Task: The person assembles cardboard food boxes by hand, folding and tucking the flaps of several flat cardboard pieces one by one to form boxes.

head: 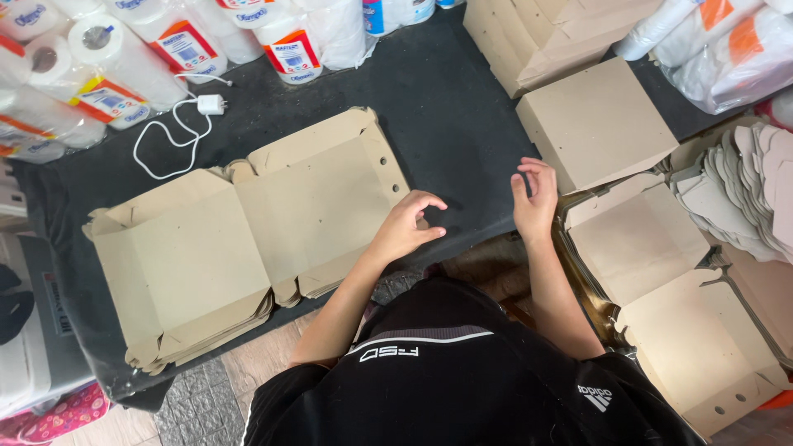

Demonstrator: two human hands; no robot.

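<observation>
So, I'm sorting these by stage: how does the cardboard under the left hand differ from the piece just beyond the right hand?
The flat stack under the left hand lies unfolded, with two panels spread wide and side flaps splayed; the folded box near the right hand is closed into one compact square. The stack holds many sheets; the box sits alone. Both are plain brown cardboard on the dark table.

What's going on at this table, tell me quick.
A person in a black shirt sits at a dark-covered table of flat cardboard box blanks. The left hand rests, fingers curled, on the edge of a stack of unfolded box blanks. The right hand hovers empty above the table edge, beside a folded cardboard box. More blanks lie to the right, paper towel rolls behind.
</observation>
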